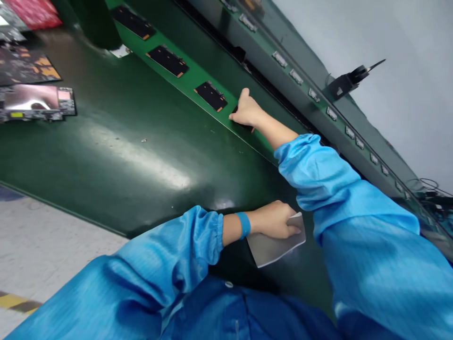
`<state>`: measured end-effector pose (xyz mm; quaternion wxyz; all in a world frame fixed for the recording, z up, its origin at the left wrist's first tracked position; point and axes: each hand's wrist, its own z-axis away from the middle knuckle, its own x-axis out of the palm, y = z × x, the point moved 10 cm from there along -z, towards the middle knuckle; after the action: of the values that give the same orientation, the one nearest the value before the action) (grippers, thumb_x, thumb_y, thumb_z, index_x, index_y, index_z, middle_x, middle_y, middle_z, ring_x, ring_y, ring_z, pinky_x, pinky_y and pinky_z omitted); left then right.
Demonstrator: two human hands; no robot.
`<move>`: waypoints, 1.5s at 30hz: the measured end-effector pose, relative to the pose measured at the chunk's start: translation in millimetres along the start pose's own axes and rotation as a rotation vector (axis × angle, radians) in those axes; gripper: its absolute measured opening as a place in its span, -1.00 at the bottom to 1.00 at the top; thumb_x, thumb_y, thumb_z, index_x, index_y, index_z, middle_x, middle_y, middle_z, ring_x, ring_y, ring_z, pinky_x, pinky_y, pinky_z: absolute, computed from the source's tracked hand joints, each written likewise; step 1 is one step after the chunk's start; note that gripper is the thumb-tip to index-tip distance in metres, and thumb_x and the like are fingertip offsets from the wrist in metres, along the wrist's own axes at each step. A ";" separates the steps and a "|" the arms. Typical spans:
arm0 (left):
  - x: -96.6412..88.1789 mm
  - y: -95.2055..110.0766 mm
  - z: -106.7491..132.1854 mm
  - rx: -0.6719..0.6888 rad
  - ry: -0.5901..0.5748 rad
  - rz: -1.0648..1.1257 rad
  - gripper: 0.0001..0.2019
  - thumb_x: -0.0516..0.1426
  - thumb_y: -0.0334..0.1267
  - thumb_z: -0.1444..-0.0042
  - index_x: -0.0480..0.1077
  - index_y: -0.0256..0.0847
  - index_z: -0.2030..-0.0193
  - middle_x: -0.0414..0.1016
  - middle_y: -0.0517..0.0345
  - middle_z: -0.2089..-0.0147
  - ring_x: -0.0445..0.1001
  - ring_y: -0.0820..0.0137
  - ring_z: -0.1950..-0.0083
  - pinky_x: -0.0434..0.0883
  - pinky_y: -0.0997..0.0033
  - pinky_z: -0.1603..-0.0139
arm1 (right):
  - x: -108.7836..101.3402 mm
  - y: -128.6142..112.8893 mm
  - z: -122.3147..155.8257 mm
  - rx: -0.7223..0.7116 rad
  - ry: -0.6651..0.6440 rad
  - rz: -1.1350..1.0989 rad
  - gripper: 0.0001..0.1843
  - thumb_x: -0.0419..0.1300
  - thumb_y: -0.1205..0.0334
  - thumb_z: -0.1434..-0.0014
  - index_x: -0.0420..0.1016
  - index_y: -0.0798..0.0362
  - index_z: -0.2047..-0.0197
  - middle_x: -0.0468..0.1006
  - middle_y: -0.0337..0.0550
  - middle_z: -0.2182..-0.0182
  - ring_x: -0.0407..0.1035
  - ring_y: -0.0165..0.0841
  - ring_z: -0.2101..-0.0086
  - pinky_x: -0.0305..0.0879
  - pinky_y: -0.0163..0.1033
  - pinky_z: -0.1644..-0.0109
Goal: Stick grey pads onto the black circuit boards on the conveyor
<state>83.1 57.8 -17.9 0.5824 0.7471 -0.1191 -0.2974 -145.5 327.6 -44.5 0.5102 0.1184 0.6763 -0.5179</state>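
My right hand (247,111) reaches out over the green belt strip and grips a black circuit board (249,127) there. The hand covers most of that board; only its lower edge and an orange corner show. Beside it on the strip lies another black circuit board (211,96) with a small connector on its upper edge. Close to my body, my left hand (278,222) is closed on a thin grey sheet with pale edges (271,250), low over the dark green table. A blue band (244,225) circles the left wrist.
More black boards (168,61) lie along the strip (193,89). At the far left are a board with a shiny plate (35,101) and red wrapping (35,13). A rail with several metal sockets (279,59) and a black adapter (347,84) runs along the right.
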 end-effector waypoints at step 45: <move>2.0 4.4 1.0 0.021 -0.019 -0.022 -0.79 0.26 -0.16 -0.31 0.50 -0.26 0.26 0.66 -0.04 0.21 0.62 0.18 0.15 0.40 0.31 0.19 | 17.8 -47.0 16.0 0.057 -0.134 -0.016 -0.62 0.39 0.40 -0.06 0.29 -0.03 0.59 0.25 -0.23 0.62 0.39 -0.22 0.38 0.47 0.02 0.07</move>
<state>84.8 54.7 -14.5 0.5701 0.7516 -0.1196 -0.3095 -176.8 287.4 -30.8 0.5465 0.0927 0.6265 -0.5479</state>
